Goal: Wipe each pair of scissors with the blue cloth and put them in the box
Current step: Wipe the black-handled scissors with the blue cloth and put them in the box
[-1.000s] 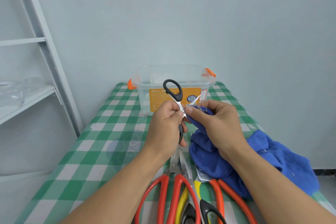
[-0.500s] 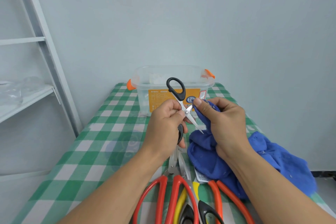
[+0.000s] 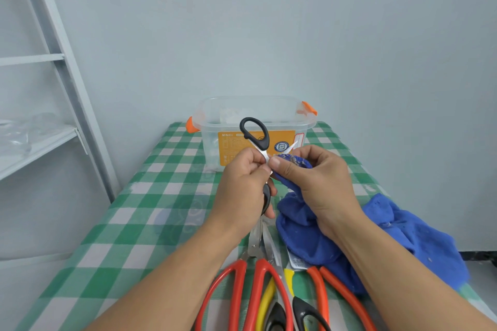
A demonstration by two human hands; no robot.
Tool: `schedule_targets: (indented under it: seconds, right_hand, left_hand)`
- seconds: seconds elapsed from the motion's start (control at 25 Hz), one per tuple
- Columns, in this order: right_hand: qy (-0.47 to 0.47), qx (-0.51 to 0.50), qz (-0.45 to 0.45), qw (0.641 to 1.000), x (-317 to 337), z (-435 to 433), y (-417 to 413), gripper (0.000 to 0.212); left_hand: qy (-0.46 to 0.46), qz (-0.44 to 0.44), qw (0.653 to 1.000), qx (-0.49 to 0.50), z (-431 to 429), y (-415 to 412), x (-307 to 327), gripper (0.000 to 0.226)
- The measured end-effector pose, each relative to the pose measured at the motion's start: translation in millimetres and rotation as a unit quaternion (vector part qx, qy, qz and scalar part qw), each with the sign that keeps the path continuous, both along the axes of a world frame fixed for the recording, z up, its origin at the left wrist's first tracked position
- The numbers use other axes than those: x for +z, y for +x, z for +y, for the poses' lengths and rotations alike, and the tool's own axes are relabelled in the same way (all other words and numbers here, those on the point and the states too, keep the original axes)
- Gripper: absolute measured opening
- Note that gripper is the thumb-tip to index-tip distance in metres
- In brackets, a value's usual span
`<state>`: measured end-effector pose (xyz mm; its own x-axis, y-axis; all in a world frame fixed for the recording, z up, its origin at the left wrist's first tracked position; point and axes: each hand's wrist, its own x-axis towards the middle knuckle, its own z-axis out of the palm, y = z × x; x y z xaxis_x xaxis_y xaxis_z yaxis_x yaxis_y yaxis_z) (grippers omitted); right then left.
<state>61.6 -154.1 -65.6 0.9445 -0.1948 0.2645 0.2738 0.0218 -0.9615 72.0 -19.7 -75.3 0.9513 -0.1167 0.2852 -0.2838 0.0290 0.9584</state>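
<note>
The left hand's (image 3: 242, 191) grip pinches the black scissors (image 3: 255, 133) near the pivot, just in front of the box (image 3: 255, 101). The right hand's (image 3: 317, 180) grip pinches a fold of cloth (image 3: 403, 234) around one blade. Wiping appears to be the step in hand. Next, the cloth should run along the blade, then the scissors go over the box rim. Other scissors (image 3: 258, 290) lie on the tabletop (image 3: 161, 196), well short of the box.

scissors (image 3: 254, 131): 4 pairs | blue cloth (image 3: 403, 231): 1 | box (image 3: 209, 140): 1 | table (image 3: 161, 196): 1
</note>
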Motion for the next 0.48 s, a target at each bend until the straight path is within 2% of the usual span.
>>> schedule_targets:
  seconds: [0.24,0.48]
  right_hand:
    - [0.150,0.054,0.035,0.987,1.3,-1.7,4.8,0.045]
    - [0.088,0.000,0.011,0.996,-0.9,2.6,6.1,0.023]
  left_hand:
    - [-0.007,0.023,1.000,-0.011,-5.2,-4.2,-1.9,0.013]
    - [-0.015,0.017,1.000,-0.003,-4.1,-5.9,1.5,0.014]
